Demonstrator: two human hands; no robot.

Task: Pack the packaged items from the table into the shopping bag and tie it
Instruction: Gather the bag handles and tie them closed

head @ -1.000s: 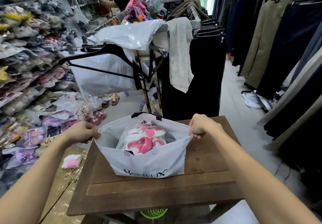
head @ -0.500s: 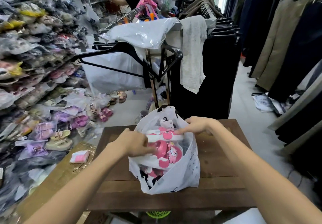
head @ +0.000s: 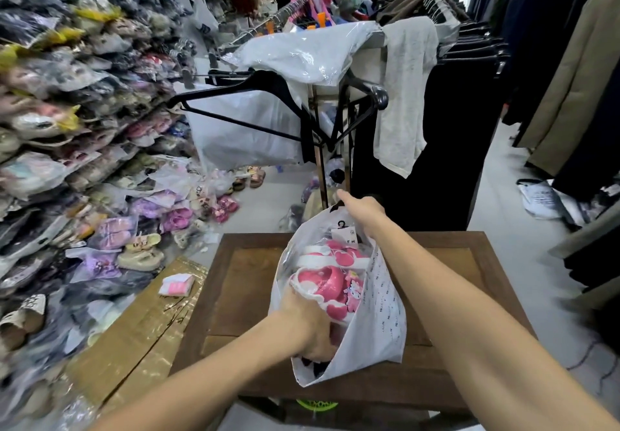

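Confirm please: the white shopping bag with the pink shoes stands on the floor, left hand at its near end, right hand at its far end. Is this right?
Not quite. The head view shows the white shopping bag on the wooden table, not the floor. The rest holds: pink shoes inside, left hand at the near end, right hand at the far end.

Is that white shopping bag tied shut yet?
No, the shopping bag is open: pink packaged shoes show through its mouth, held by the left hand and right hand.
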